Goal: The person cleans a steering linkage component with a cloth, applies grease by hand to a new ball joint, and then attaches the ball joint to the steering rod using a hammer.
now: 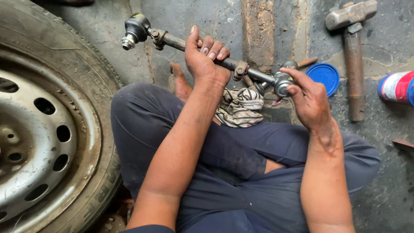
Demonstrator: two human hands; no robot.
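- The long metal rod (207,54) slants from up-left down to the right, above the person's crossed legs.
- The left hand (206,58) is wrapped tight round its middle.
- The right hand (308,97) pinches the round joint (282,82) at the lower end with its fingertips.
- A striped rag (239,108) lies just under the rod.
- A tyre (51,125) stands left; a hammer (352,56) and blue lid (325,77) lie right on the floor.

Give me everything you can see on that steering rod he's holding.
The steering rod is a dark, greasy metal bar held off the ground, sloping down to the right. A black ball joint with a threaded stud caps its upper-left end, with clamps along the shaft. The left hand grips the middle; the right hand fingers the silver joint at the right end.
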